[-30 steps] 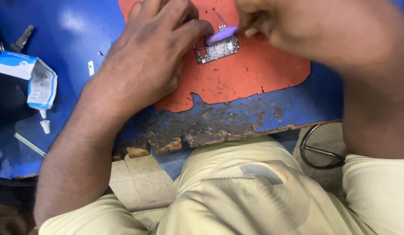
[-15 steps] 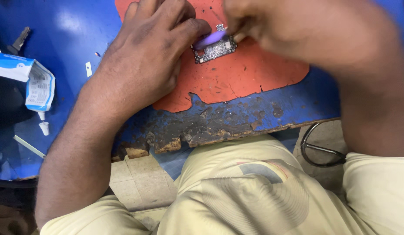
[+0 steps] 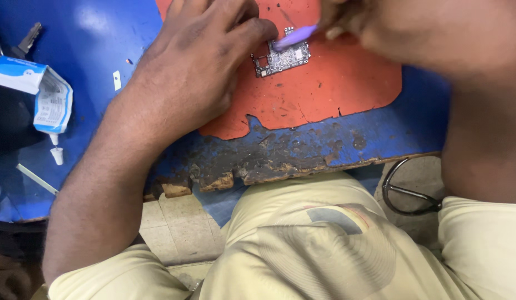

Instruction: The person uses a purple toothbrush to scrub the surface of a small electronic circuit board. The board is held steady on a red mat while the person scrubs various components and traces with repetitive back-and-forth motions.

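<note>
2 bare hands are working over a worn blue table (image 3: 380, 139). Nearest the camera, the person's beige-clothed lap is filling the bottom of the view, with a metal ring-shaped piece (image 3: 405, 194) showing just past the chipped table edge on the right. Further in, a torn orange mat (image 3: 324, 94) is lying on the table. Left hand (image 3: 194, 72) is resting on the mat's left part, fingers (image 3: 252, 30) curled close together, fingertip pressing at the left end of a small circuit board (image 3: 283, 58), pinning it flat on the mat. Right hand (image 3: 380, 28) is hovering above the mat's far right, fingers bunched and pinching a purple tool (image 3: 295, 36) whose tip is touching the board's top edge. Far left, a white-and-blue glue tube (image 3: 52, 111) is lying beside its opened box (image 3: 19, 75), well apart from both hands.
</note>
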